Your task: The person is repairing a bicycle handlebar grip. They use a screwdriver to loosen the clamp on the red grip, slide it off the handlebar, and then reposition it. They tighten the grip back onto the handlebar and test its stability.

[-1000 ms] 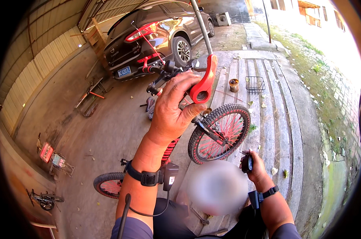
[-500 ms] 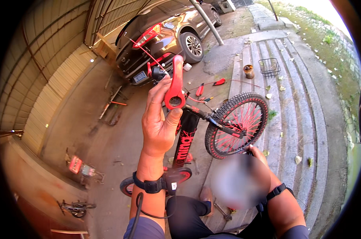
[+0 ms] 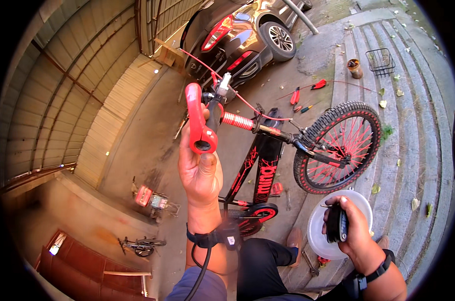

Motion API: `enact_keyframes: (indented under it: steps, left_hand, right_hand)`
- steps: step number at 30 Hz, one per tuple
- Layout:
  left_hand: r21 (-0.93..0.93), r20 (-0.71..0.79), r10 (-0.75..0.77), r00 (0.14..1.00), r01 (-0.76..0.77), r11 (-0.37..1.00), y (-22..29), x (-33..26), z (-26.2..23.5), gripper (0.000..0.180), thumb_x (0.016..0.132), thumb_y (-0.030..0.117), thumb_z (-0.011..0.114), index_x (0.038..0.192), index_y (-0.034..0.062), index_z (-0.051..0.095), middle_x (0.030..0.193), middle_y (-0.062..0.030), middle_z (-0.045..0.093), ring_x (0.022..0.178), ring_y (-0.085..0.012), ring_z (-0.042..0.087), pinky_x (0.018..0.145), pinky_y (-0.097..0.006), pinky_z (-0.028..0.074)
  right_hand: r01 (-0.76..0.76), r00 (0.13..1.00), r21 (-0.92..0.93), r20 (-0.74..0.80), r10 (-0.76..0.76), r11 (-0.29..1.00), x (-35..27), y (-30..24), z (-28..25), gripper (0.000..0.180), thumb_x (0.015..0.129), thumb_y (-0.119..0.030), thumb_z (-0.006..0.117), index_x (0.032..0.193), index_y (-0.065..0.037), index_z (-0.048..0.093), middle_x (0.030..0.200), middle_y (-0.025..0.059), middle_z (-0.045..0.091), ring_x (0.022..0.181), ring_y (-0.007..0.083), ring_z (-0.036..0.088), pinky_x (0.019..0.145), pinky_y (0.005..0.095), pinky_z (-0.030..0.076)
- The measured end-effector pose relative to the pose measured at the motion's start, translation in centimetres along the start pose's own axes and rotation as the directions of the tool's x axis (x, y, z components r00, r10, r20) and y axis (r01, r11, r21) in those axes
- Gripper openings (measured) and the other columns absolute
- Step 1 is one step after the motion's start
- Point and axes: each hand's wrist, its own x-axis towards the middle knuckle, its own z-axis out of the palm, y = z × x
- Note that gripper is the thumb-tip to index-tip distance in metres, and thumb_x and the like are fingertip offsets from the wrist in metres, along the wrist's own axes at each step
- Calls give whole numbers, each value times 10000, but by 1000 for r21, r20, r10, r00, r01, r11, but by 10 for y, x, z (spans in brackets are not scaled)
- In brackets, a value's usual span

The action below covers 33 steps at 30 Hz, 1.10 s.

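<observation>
Holding a red handlebar grip (image 3: 197,120) up in a raised left hand (image 3: 201,168), a person sits just in front of a black-and-red bicycle (image 3: 267,165) on a concrete yard; the fingers are curled shut around the grip's lower, open end, which sits above the bicycle's handlebar (image 3: 237,120) and close to its near tip. The right hand (image 3: 350,231), lower and to the right of the bicycle's front wheel (image 3: 338,148), is closed on a small dark object, over a white bowl (image 3: 317,236). Red-handled tools (image 3: 305,98) lie on the ground beyond the front wheel, and a dark car (image 3: 237,35) is parked behind the bicycle. The hold looks light and near one end, so the grip could slip and drop onto the frame or the ground. With one hand busy on each item, neither steadies the bicycle, which could roll or tip if knocked.
</observation>
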Motion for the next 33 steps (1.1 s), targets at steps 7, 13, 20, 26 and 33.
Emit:
enact_keyframes:
  steps: [7,13,20,26,33]
  left_hand:
    - [26,-10,-19,1000,19,999,1,0,4,688,912,469,698,1446,84,497,1503,-132,468,1470,-304,322,1227,-518,115]
    - [-47,-30,-5,1000,3,999,-3,0,3,671,893,453,726,1417,83,526,1498,-131,476,1472,-304,317,1227,-521,105]
    - [-84,-39,-52,998,48,995,2,-3,1,663,894,337,755,1460,98,507,1516,-182,445,1459,-292,344,1182,-431,234]
    - [-144,4,-63,998,63,988,-4,-9,-10,623,882,229,776,1445,130,529,1526,-168,422,1406,-280,411,1135,-409,341]
    - [-91,26,-91,996,93,992,13,-1,-7,680,871,284,785,1430,28,493,1524,-175,412,1431,-322,384,1171,-464,312]
  right_hand:
    - [-11,999,42,42,9,999,-18,-20,0,397,1009,-400,490,1131,-30,567,840,158,641,612,255,654,550,338,559]
    - [-16,999,24,34,15,1000,-23,-22,-1,420,1007,-420,482,1130,-27,563,847,159,642,612,253,654,554,344,558]
    - [9,999,24,40,-10,1000,-18,-17,-4,402,1014,-399,473,1119,-23,570,833,153,636,602,253,644,542,341,541]
    - [72,997,-26,-19,-72,997,-6,-9,-9,418,1029,-417,465,1093,-24,593,826,139,637,596,248,636,558,336,539]
    - [439,897,-340,212,-387,832,-4,-21,28,376,1068,-338,442,1247,-18,528,870,74,601,679,165,637,603,286,506]
